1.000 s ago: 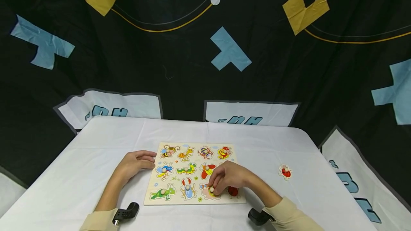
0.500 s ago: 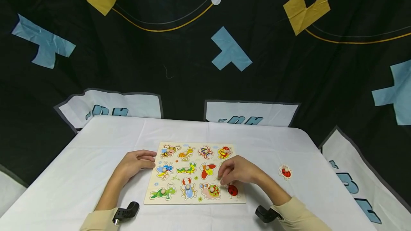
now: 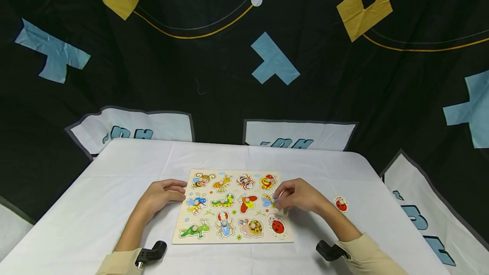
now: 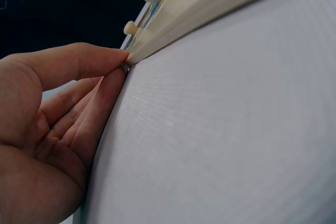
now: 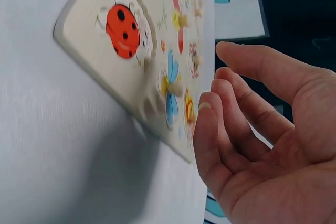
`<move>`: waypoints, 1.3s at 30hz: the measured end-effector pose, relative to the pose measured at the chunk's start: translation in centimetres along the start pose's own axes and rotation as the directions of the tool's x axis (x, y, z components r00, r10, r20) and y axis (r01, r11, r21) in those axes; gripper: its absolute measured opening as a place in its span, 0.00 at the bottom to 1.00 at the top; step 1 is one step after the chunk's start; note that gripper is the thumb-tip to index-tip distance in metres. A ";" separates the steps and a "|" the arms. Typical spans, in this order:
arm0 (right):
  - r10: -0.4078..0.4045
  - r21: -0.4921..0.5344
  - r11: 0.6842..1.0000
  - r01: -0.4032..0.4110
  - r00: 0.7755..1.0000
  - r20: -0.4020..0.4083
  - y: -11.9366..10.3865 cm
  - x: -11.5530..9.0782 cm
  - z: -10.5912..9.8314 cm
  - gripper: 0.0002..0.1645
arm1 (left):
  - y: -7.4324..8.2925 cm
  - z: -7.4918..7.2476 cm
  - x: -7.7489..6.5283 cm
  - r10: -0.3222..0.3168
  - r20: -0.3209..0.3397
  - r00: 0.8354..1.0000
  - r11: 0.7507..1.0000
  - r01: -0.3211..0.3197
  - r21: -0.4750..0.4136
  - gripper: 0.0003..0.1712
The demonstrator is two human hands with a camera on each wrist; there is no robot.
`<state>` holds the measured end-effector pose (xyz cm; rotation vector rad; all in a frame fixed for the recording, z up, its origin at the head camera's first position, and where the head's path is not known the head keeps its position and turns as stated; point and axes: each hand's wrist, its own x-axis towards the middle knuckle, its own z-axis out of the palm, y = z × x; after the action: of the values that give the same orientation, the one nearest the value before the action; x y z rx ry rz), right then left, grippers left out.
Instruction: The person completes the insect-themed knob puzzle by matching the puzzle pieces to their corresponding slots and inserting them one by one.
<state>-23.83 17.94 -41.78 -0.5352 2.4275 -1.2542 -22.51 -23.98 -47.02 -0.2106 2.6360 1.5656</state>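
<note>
A wooden peg puzzle board (image 3: pixel 229 240) with several insect pieces, each with a small knob, lies on the table. At its lower right corner is a ladybug recess (image 3: pixel 276 226) with no knob, also seen in the right wrist view. The loose ladybug piece (image 3: pixel 341 203) lies on the cloth right of the board. My left hand (image 3: pixel 162 194) rests on the table, its fingertips touching the board's left edge. Nothing is in my right hand (image 3: pixel 299 196), raised over the board's right edge with its fingers loosely bent, beside the blue-winged insect piece (image 5: pixel 172 88).
A white cloth covers the table (image 3: pixel 214 156). Behind it hangs a black curtain (image 3: pixel 191 75) with blue and yellow shapes. Each wrist wears a black camera, such as the left wrist camera (image 3: pixel 152 253).
My right hand has left the snail piece's knob and moved right and away from me, uncovering the snail and then the ladybug recess. My left hand stays still.
</note>
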 end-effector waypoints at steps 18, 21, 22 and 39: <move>0.090 0.005 0.996 -0.091 0.982 -0.164 2.5 -2.8 -4.1 0.19 | -0.2 0.0 0.1 0.008 0.011 1.000 1.000 -0.007 -0.015 0.28; 0.108 0.001 0.994 -0.110 0.977 -0.186 3.0 -3.2 -4.9 0.20 | -0.1 0.0 0.0 0.005 0.016 1.000 1.000 -0.005 -0.025 0.28; 0.115 0.000 0.993 -0.117 0.975 -0.192 3.2 -3.3 -5.1 0.20 | -0.1 0.0 0.0 0.001 0.016 1.000 1.000 -0.001 -0.025 0.28; 0.215 0.031 0.976 -0.214 0.939 -0.267 5.7 -5.6 -8.8 0.21 | 0.0 0.1 -0.1 0.004 0.001 1.000 1.000 -0.004 -0.012 0.27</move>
<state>-24.16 29.80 -40.93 -0.0952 2.6180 -1.3062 -22.43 -23.91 -47.00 -0.2045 2.6283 1.5833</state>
